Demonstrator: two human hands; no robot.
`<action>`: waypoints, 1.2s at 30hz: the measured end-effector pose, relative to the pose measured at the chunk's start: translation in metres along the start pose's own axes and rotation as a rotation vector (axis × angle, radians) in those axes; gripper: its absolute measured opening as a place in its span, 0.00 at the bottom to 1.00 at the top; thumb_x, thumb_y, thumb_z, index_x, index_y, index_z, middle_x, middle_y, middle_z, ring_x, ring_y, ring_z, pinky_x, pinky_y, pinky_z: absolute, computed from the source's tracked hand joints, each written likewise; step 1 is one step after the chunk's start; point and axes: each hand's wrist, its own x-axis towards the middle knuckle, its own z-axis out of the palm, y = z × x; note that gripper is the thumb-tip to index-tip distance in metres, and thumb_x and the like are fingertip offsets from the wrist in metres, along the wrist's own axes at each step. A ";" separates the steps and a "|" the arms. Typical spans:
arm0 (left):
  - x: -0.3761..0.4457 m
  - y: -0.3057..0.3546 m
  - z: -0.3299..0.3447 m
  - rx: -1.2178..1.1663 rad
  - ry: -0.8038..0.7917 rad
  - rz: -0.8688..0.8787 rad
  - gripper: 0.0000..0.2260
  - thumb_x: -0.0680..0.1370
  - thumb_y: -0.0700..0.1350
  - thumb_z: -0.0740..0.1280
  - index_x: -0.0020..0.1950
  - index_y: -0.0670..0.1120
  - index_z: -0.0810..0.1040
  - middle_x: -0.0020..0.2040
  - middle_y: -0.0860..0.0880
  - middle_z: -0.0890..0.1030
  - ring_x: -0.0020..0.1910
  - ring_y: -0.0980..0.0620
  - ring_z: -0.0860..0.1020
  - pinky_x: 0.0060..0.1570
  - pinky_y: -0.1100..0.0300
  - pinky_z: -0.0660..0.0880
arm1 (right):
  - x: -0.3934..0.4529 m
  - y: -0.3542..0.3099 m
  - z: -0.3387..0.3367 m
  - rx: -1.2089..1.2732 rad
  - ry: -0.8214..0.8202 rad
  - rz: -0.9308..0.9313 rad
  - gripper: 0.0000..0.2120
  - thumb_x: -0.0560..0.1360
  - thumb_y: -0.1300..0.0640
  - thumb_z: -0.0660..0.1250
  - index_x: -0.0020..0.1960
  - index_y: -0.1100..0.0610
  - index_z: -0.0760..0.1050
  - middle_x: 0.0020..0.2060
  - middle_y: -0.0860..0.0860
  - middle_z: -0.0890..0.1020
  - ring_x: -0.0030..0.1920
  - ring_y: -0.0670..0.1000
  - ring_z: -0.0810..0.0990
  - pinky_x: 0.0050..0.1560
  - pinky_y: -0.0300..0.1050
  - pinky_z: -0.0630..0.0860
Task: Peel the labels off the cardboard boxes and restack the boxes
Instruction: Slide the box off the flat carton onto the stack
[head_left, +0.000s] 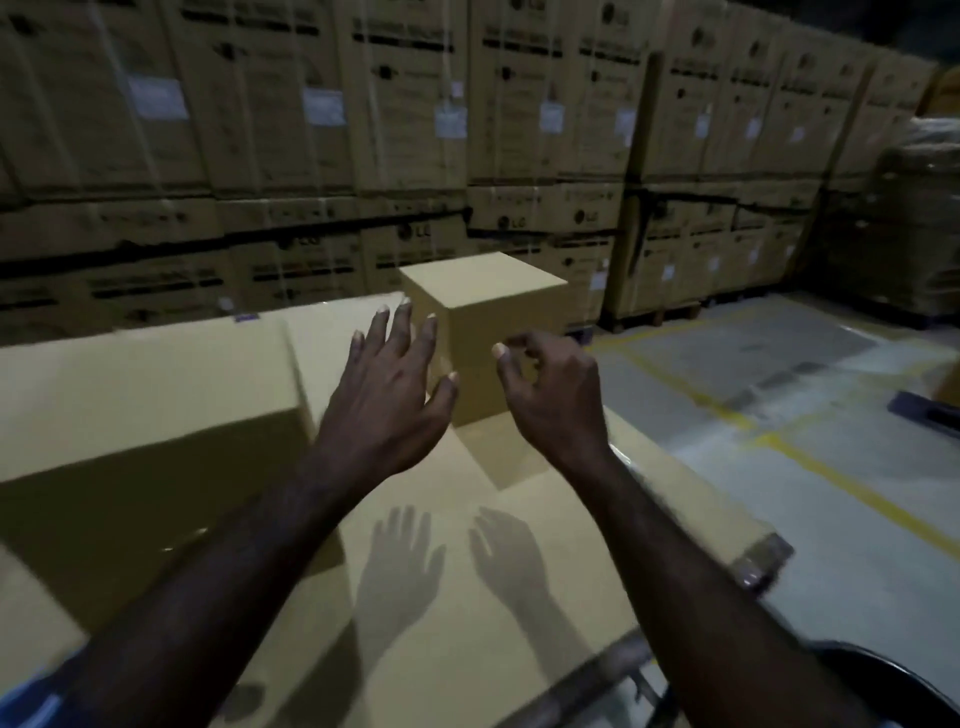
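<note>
Both hands are up in the air over the big flat box (467, 597), holding nothing: left hand (387, 384) has its fingers spread, right hand (553, 395) is loosely curled. The small box (498, 322) sits just past them on the far side, with a bigger box (140, 384) to the left.

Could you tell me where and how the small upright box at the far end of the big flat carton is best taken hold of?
Probably by its two opposite vertical sides, one palm on each. The small box stands upright on the flat carton with smooth faces and no handle showing, so a two-palm squeeze suits it. The left hand and right hand hover in front of it, both empty, so come from the near side.
</note>
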 end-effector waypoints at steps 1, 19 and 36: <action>-0.004 -0.022 -0.012 0.012 0.006 -0.019 0.29 0.81 0.55 0.56 0.79 0.48 0.53 0.80 0.46 0.48 0.78 0.48 0.44 0.76 0.50 0.43 | 0.000 -0.019 0.019 0.021 -0.023 -0.018 0.09 0.76 0.53 0.67 0.51 0.56 0.81 0.45 0.52 0.84 0.48 0.54 0.79 0.48 0.44 0.73; -0.078 -0.279 -0.093 0.217 -0.185 -0.452 0.31 0.80 0.64 0.50 0.79 0.51 0.56 0.80 0.44 0.48 0.78 0.43 0.45 0.74 0.42 0.49 | -0.016 -0.151 0.196 0.064 -0.449 0.032 0.20 0.79 0.45 0.62 0.64 0.56 0.75 0.60 0.51 0.80 0.57 0.50 0.77 0.54 0.48 0.78; -0.054 -0.243 -0.105 -0.198 -0.077 -0.569 0.30 0.76 0.60 0.67 0.75 0.50 0.67 0.76 0.43 0.63 0.71 0.40 0.66 0.65 0.45 0.67 | 0.004 -0.146 0.170 0.174 -0.400 0.225 0.19 0.76 0.45 0.68 0.64 0.52 0.75 0.61 0.53 0.78 0.53 0.49 0.75 0.47 0.45 0.79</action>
